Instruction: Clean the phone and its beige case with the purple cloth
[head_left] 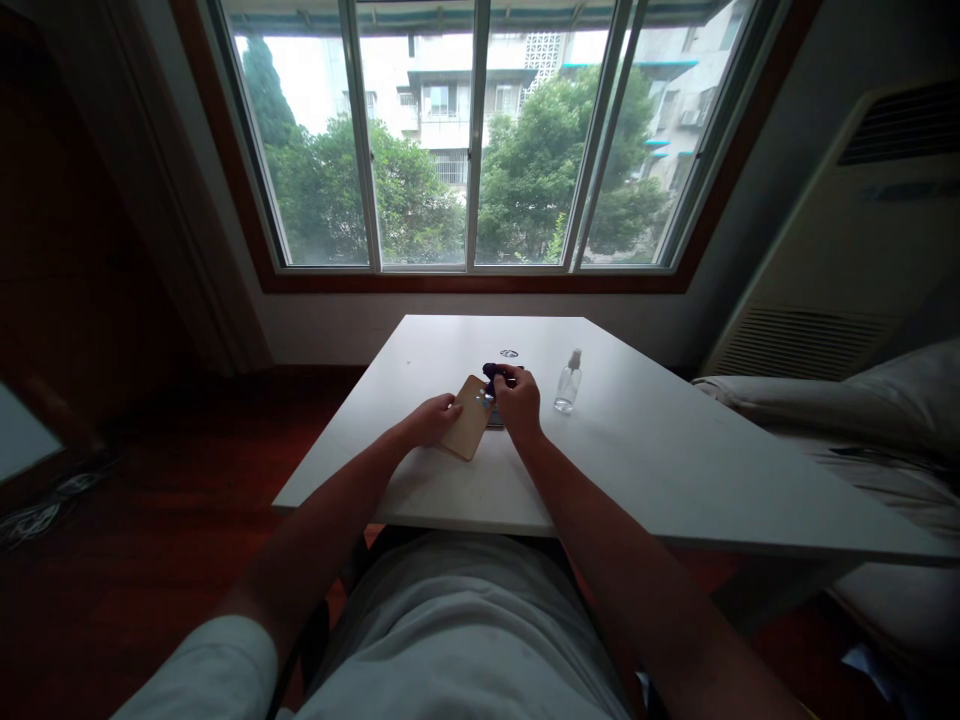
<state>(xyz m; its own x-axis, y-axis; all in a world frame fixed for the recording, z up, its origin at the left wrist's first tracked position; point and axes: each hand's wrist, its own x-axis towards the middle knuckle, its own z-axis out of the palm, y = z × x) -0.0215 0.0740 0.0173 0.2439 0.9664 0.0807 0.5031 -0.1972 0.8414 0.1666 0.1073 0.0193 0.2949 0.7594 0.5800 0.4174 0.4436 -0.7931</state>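
Note:
My left hand [433, 420] is closed on the left edge of a gold smartphone [469, 425], thumb on its back. The phone is tilted over the white table, its back with the camera area facing up. In my right hand [517, 395], pinched between the fingers, is a crumpled dark cloth [493, 371], close to the phone's upper right edge. Whether the cloth touches the phone I cannot tell. A dark flat object [496, 420] lies partly hidden behind the phone and my right hand. A clear spray bottle [568, 388] stands upright right of my right hand.
The white table [637, 460] stretches from my lap towards the window [471, 150]. A small dark oval item or mark [509, 353] is near its far side. At the right are a pale cushioned seat [862, 400] and an air conditioner [840, 250]. Cables [45, 510] lie on the floor at left.

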